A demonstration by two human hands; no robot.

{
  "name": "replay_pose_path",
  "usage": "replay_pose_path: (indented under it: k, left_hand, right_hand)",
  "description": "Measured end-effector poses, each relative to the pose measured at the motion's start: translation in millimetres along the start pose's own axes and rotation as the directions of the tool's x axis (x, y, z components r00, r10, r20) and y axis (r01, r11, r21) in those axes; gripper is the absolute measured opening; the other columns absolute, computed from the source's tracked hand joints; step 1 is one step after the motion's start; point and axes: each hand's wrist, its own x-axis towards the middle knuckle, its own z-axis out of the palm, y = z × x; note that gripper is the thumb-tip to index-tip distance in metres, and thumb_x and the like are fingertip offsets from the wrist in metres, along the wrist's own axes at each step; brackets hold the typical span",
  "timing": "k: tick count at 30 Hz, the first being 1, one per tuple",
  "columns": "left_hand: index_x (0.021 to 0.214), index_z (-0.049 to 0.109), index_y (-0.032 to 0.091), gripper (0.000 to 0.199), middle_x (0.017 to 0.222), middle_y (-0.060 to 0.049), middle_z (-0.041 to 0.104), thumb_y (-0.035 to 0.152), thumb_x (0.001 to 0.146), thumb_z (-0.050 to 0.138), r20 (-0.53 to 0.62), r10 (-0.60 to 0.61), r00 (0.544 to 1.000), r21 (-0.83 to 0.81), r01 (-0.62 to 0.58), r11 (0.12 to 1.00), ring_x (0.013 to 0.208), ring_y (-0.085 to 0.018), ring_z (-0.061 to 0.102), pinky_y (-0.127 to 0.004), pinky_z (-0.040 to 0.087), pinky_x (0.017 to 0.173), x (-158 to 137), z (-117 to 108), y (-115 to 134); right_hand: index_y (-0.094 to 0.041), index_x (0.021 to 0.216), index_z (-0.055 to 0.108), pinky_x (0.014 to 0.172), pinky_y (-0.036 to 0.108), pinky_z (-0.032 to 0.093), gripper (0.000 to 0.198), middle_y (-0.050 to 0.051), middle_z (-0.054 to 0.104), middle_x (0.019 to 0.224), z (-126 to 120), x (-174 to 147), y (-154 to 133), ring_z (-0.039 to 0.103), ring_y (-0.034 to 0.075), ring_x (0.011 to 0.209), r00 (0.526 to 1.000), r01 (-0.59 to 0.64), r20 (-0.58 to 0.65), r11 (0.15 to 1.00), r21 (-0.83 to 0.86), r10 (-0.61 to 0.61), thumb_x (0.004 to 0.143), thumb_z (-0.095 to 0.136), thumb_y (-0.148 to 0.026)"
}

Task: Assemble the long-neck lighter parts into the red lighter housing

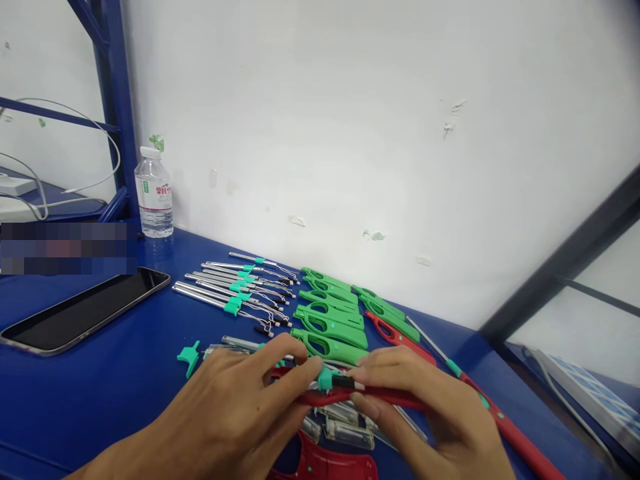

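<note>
Head view: both hands pinched on one red lighter shell, low centre of the blue bench.

I see the left hand (235, 400) and right hand (425, 407) closed from opposite ends on a red plastic lighter handle shell (370, 399), with a small teal plastic clip (325, 380) and a thin metal tube seated at its middle. Long axis runs roughly left-right, dipping slightly right, square across the wrists. Left fingertips (313, 365) sit on the clip; right thumb and fingers clamp the shell just beside it. Both hands equally near, touching it. Second red shell half (330, 463) lies under the palms, clear plastic fuel tanks (350, 433) just behind it. Row of green plastic handle shells (330, 320) and silver metal tube assemblies (235, 287) lie farther back; black smartphone (80, 313) and clear plastic water bottle (154, 193) well left.
</note>
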Motion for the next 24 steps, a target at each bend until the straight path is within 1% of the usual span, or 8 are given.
replay_pose_path:
  k: [3, 6, 8, 11, 14, 19, 21, 24]
  left_hand:
    - [0.143, 0.068, 0.027, 0.039, 0.119, 0.002, 0.086, 0.025, 0.139, 0.030, -0.004, 0.048, 0.999, 0.021, -0.047, 0.999, 0.073, -0.011, 0.081, -0.036, 0.052, 0.057, 3.9, 1.1, -1.5]
    - [0.142, 0.070, 0.025, 0.038, 0.114, 0.001, 0.088, 0.020, 0.137, 0.032, -0.018, 0.077, 0.997, 0.031, -0.077, 0.997, 0.068, -0.011, 0.080, -0.035, 0.052, 0.054, 5.2, 2.8, -2.9]
    - [0.144, 0.070, 0.024, 0.038, 0.114, 0.000, 0.089, 0.019, 0.136, 0.034, -0.021, 0.084, 0.996, 0.034, -0.083, 0.996, 0.066, -0.012, 0.080, -0.035, 0.051, 0.051, 3.8, 3.9, -3.8]
    - [0.145, 0.071, 0.024, 0.039, 0.113, -0.001, 0.090, 0.017, 0.134, 0.035, -0.026, 0.084, 0.996, 0.036, -0.083, 0.996, 0.066, -0.012, 0.080, -0.035, 0.051, 0.050, 0.2, 5.6, -5.2]
    - [0.145, 0.070, 0.023, 0.038, 0.114, -0.001, 0.090, 0.017, 0.134, 0.035, -0.045, 0.095, 0.994, 0.035, -0.093, 0.995, 0.068, -0.013, 0.081, -0.036, 0.052, 0.050, -1.9, 7.0, -5.9]
    - [0.146, 0.071, 0.022, 0.039, 0.119, -0.002, 0.091, 0.015, 0.135, 0.035, -0.052, 0.089, 0.995, 0.037, -0.087, 0.996, 0.076, -0.011, 0.086, -0.032, 0.053, 0.055, -1.0, 5.4, -4.4]
    - [0.147, 0.071, 0.022, 0.039, 0.120, -0.001, 0.091, 0.013, 0.134, 0.035, -0.047, 0.085, 0.995, 0.032, -0.083, 0.996, 0.075, -0.011, 0.086, -0.032, 0.054, 0.056, -0.8, 3.2, -3.9]
    - [0.149, 0.068, 0.023, 0.042, 0.122, 0.000, 0.090, 0.006, 0.127, 0.038, -0.023, 0.069, 0.997, 0.009, -0.069, 0.998, 0.074, -0.011, 0.084, -0.032, 0.055, 0.058, -2.1, 1.3, -4.3]
  right_hand:
    - [-0.051, 0.128, 0.096, 0.090, 0.016, 0.079, 0.010, -0.011, 0.102, 0.109, -1.8, -3.6, 3.2, 0.101, 0.018, 0.096, 0.999, -0.012, 0.034, 1.000, -0.009, 0.012, 0.119, 0.095, -0.055]
    - [-0.054, 0.133, 0.096, 0.093, 0.018, 0.080, 0.014, -0.011, 0.103, 0.117, -2.2, -2.7, 2.3, 0.102, 0.020, 0.103, 0.997, -0.038, 0.070, 0.999, -0.019, 0.039, 0.118, 0.096, -0.052]
    - [-0.056, 0.130, 0.098, 0.089, 0.016, 0.080, 0.013, -0.012, 0.103, 0.113, -0.2, 0.7, -1.1, 0.102, 0.019, 0.098, 0.998, -0.044, 0.046, 0.999, 0.008, 0.043, 0.117, 0.097, -0.056]
    - [-0.061, 0.126, 0.100, 0.082, 0.014, 0.079, 0.012, -0.014, 0.102, 0.104, 5.5, 6.7, -6.4, 0.101, 0.018, 0.086, 0.999, -0.043, -0.020, 0.996, 0.076, 0.045, 0.115, 0.098, -0.064]
    - [-0.063, 0.125, 0.101, 0.081, 0.014, 0.079, 0.012, -0.014, 0.101, 0.099, 9.7, 9.4, -8.4, 0.100, 0.018, 0.082, 0.998, -0.049, -0.044, 0.993, 0.111, 0.054, 0.114, 0.098, -0.068]
    - [-0.056, 0.115, 0.101, 0.080, 0.014, 0.078, 0.010, -0.012, 0.101, 0.098, 7.8, 5.5, -8.9, 0.100, 0.019, 0.082, 0.995, -0.070, -0.067, 0.991, 0.118, 0.078, 0.112, 0.100, -0.066]
    - [-0.053, 0.112, 0.099, 0.080, 0.015, 0.078, 0.011, -0.011, 0.101, 0.099, 6.8, 2.8, -9.8, 0.101, 0.020, 0.083, 0.993, -0.092, -0.061, 0.990, 0.107, 0.099, 0.111, 0.101, -0.064]
    - [-0.047, 0.107, 0.095, 0.084, 0.014, 0.077, 0.011, -0.011, 0.100, 0.100, 7.4, 0.1, -11.2, 0.101, 0.020, 0.087, 0.990, -0.132, -0.048, 0.989, 0.066, 0.135, 0.110, 0.103, -0.054]
